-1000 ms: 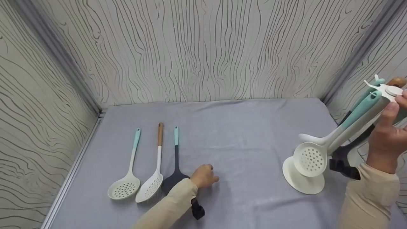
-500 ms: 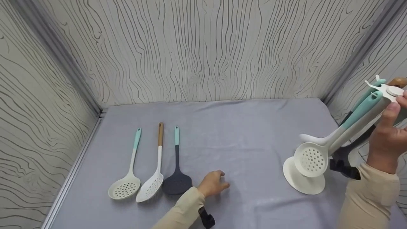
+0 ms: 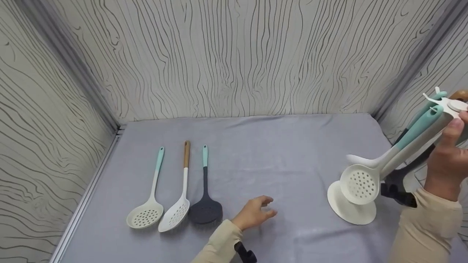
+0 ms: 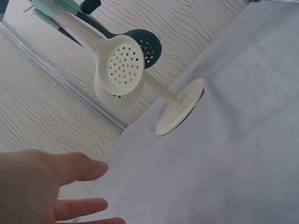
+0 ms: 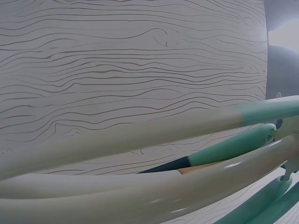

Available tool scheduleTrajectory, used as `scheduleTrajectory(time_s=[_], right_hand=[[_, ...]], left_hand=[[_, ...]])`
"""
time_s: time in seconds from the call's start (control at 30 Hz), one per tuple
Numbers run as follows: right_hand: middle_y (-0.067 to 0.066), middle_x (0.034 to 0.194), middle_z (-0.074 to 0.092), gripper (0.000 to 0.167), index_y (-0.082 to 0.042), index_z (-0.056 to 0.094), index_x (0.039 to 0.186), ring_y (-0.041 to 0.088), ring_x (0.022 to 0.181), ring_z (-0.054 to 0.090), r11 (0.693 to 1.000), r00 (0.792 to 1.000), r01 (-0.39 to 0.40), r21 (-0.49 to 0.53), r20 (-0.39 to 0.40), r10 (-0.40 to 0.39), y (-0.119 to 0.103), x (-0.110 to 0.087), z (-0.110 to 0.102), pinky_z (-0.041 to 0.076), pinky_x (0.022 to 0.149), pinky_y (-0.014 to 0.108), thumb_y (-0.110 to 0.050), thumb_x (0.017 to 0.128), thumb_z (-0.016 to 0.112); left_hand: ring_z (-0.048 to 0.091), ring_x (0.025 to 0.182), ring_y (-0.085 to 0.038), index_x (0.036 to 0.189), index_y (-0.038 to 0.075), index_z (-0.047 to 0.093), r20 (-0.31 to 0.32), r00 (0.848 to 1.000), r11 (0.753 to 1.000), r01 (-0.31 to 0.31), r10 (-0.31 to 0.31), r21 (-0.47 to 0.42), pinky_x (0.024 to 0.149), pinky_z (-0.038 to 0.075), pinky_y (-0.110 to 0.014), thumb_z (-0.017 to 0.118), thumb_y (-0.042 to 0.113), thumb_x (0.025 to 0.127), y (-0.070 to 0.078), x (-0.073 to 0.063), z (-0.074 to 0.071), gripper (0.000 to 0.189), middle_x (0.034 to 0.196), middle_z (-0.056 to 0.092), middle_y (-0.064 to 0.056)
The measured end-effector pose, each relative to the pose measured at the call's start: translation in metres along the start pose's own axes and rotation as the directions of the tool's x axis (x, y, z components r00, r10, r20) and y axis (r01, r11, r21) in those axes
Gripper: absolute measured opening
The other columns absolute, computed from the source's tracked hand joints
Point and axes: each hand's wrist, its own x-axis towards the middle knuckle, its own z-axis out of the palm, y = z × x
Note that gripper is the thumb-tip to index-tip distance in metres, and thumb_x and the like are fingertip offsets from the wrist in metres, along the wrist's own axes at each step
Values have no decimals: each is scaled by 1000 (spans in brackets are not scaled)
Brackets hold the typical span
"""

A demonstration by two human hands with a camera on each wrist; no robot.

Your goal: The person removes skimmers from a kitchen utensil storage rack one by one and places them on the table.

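My right hand (image 3: pixel 448 160) is at the top of a white utensil stand (image 3: pixel 353 213), thumb and fingers gripping its hooked crown beside the round knob. From the hooks hang several utensils, among them a cream skimmer with a mint handle (image 3: pixel 360 184) at the front. The right wrist view shows their handles (image 5: pixel 233 144) up close; the hand itself is outside that view. My left hand (image 3: pixel 252 213) hovers low over the cloth with nothing in it, fingers and thumb apart. In the left wrist view its fingers (image 4: pixel 79 168) point toward the stand.
Left of my left hand lie three utensils in a row: a dark slotted turner (image 3: pixel 206 212), a white slotted spoon with a wooden handle (image 3: pixel 175 215) and a cream skimmer (image 3: pixel 145 218). Grey cloth (image 3: pixel 256 146) covers the table; wood-patterned panels (image 3: pixel 234 58) enclose it.
My left hand has moved right, away from the dark turner, uncovering its head, and its fingers have spread wider. My right hand stays on the stand.
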Motion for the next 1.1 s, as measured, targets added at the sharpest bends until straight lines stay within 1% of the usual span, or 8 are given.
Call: scheduleTrajectory(time_s=[0.1, 0.33, 0.47, 0.7, 0.77, 0.93, 1.0, 1.1], right_hand=[[-32, 112, 52, 32, -2, 65, 107, -13, 110, 47, 1000, 1000, -4, -4, 2, 4, 0, 1, 0, 38, 108, 14, -20, 87, 49], [-31, 111, 53, 29, -2, 65, 104, -12, 110, 48, 1000, 1000, 8, 28, 4, -8, -5, -1, 1, 37, 109, 15, -20, 86, 49], [-31, 109, 54, 28, -3, 65, 103, -10, 108, 50, 999, 1000, 13, 44, 12, -14, -4, -1, 1, 38, 106, 13, -19, 86, 50], [-29, 124, 52, 37, -13, 62, 121, -15, 113, 47, 999, 997, -11, -33, 74, 14, 8, 4, -4, 35, 108, 11, -24, 90, 47], [-26, 126, 52, 38, -12, 61, 122, -13, 115, 47, 999, 997, -15, -32, 76, 17, 10, 4, -4, 35, 109, 11, -24, 89, 46], [-24, 131, 48, 39, -15, 56, 127, -18, 114, 41, 990, 993, -77, -117, 81, 87, 9, 2, -5, 33, 112, 11, -27, 92, 45], [-24, 130, 50, 38, -15, 57, 126, -18, 113, 41, 991, 994, -70, -112, 76, 79, 8, 3, -5, 34, 111, 11, -27, 91, 45], [-26, 127, 52, 40, -12, 60, 123, -16, 113, 45, 998, 997, -24, -57, 77, 29, 8, 4, -2, 35, 109, 11, -26, 89, 45]], left_hand=[[57, 124, -33, 128, 0, 56, 3, 999, 998, -38, 38, -46, 103, 49, -44, 63, 21, 93, 5, 1, 7, 42, 132, 60, -18], [58, 123, -29, 126, 6, 58, 7, 998, 983, -56, 58, -174, 105, 49, -41, 61, 22, 95, 15, 2, 18, 35, 130, 61, -15], [60, 120, -26, 125, 8, 60, -20, 995, 972, -97, 95, -215, 104, 50, -39, 59, 23, 96, 21, 4, 23, 32, 127, 63, -12], [63, 113, -17, 119, 9, 62, -89, 986, 937, -160, 138, -311, 100, 51, -27, 58, 20, 96, 31, 9, 38, 26, 121, 66, -7], [63, 112, -16, 118, 8, 63, -95, 985, 927, -168, 144, -336, 98, 51, -23, 58, 18, 96, 34, 9, 42, 25, 120, 67, -7], [64, 111, -12, 117, 7, 63, -100, 982, 905, -189, 163, -382, 95, 51, -17, 57, 16, 96, 46, 10, 50, 24, 120, 67, -8], [64, 111, -11, 117, 8, 63, -101, 980, 897, -200, 174, -393, 95, 50, -16, 57, 16, 96, 51, 10, 53, 24, 120, 67, -8], [64, 112, -11, 117, 6, 63, -109, 975, 884, -224, 196, -411, 96, 50, -14, 56, 15, 96, 59, 11, 55, 24, 120, 67, -8]])
